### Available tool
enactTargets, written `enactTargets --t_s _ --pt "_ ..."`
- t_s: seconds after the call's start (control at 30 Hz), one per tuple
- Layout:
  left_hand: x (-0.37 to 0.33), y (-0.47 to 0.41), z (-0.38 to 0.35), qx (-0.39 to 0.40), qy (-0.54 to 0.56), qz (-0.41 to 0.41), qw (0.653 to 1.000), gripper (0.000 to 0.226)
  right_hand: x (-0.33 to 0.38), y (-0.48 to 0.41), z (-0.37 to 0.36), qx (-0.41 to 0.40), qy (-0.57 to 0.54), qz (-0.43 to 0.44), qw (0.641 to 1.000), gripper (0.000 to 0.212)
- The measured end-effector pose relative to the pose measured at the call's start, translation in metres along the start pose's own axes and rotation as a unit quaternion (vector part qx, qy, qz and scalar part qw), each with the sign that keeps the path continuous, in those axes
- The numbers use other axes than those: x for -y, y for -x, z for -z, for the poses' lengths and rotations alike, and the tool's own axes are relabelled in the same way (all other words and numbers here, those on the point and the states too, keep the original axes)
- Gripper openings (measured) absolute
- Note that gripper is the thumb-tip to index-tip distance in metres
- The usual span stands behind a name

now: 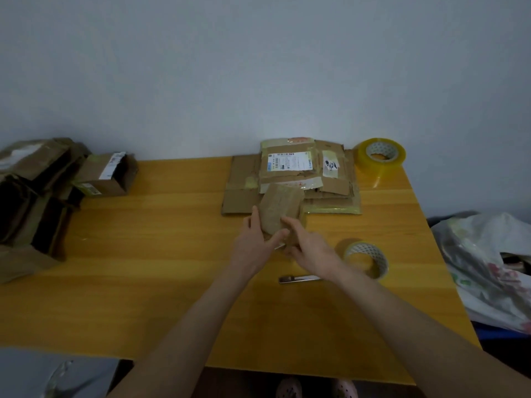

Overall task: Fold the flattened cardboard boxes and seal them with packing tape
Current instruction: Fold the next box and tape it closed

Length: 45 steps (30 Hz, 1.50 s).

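- Head view: the small box [281,209] is tilted up off the table [143,268], just in front of the stack of flattened boxes [301,173]. It sits near the middle, probably so its flaps can be worked in mid-air.
- The left hand [253,242] holds the box's left side, fingers up along the edge and thumb tucked under the near end. This grip looks meant to steady the box.
- The right hand [310,248] has its fingers bent over the near right corner, gripping the box there, apparently pressing a flap. Blur hides the exact contact.
- The near tape roll [366,258] lies flat just right of the right hand, and the cutter [298,279] lies under that wrist. Both seem parked within reach for sealing.
- The far tape roll [380,155] stands at the far right corner, beside the stack, likely a spare.
- The folded boxes [34,191] are heaped at the far left, with one open box [106,175] beside them, well apart from the work. That looks like the done pile.
- A plastic bag [488,268] lies off the table's right edge.
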<state>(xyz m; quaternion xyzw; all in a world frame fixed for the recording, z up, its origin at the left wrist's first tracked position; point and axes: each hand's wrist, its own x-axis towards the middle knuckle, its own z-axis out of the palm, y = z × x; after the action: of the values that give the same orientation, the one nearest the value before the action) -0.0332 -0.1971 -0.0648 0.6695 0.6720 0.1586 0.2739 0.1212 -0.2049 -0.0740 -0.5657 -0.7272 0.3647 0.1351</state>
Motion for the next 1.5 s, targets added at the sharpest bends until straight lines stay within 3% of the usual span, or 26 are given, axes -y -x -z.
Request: enactTargets --t_s 0.07,0.17,0.27,0.33,0.43,0.53,0.7,0.87,0.93,1.0,1.1,1.2,1.3,1.5 --pt "-0.007 -0.005 0.001 0.016 -0.016 0.04 0.999 0.109 -0.001 0.0 0.003 0.032 -0.038 -0.003 0.999 0.08" --pt "-0.018 -0.008 0.0 0.021 -0.019 0.068 0.997 0.115 -0.007 0.0 0.021 -0.016 -0.074 -0.068 0.995 0.081" --pt "-0.022 -0.01 0.009 0.04 -0.026 0.09 0.995 0.114 -0.007 0.002 0.053 -0.131 0.055 -0.074 0.987 0.083" --pt "-0.023 -0.009 0.023 0.053 -0.073 0.051 0.995 0.115 -0.004 0.001 0.071 -0.136 0.142 -0.037 0.98 0.097" --pt "-0.032 -0.01 0.051 0.099 -0.147 -0.076 0.981 0.114 0.005 -0.003 0.087 -0.038 0.246 0.036 0.968 0.12" --pt "-0.05 -0.014 0.076 0.128 -0.174 -0.178 0.96 0.109 0.009 -0.008 0.097 -0.015 0.254 0.059 0.965 0.12" --pt "-0.056 -0.022 0.076 0.024 -0.086 -0.202 0.975 0.089 0.014 -0.001 0.096 -0.129 0.123 -0.032 0.983 0.107" --pt "-0.057 -0.016 0.05 -0.088 0.052 -0.187 0.977 0.055 0.01 0.008 0.074 -0.183 0.028 -0.131 0.974 0.1" --pt "-0.06 -0.016 0.04 -0.168 0.076 -0.15 0.971 0.044 0.014 0.011 0.067 -0.201 0.008 -0.162 0.966 0.099" --pt "-0.064 -0.012 0.029 -0.2 0.056 -0.082 0.975 0.042 0.02 0.012 0.061 -0.216 0.009 -0.2 0.956 0.101" --pt "-0.063 -0.003 0.009 -0.115 0.082 0.047 0.989 0.044 0.023 0.013 0.053 -0.209 0.019 -0.255 0.944 0.102" --pt "-0.059 0.003 -0.004 0.018 0.172 0.098 0.98 0.047 0.022 0.012 0.045 -0.159 0.016 -0.276 0.948 0.094" --pt "-0.061 0.004 -0.002 0.063 0.24 0.096 0.964 0.044 0.022 0.005 0.036 -0.124 -0.004 -0.265 0.956 0.079" --pt "-0.053 0.0 0.003 0.092 0.186 0.05 0.977 0.062 0.011 0.002 0.029 -0.154 -0.034 -0.221 0.963 0.051"
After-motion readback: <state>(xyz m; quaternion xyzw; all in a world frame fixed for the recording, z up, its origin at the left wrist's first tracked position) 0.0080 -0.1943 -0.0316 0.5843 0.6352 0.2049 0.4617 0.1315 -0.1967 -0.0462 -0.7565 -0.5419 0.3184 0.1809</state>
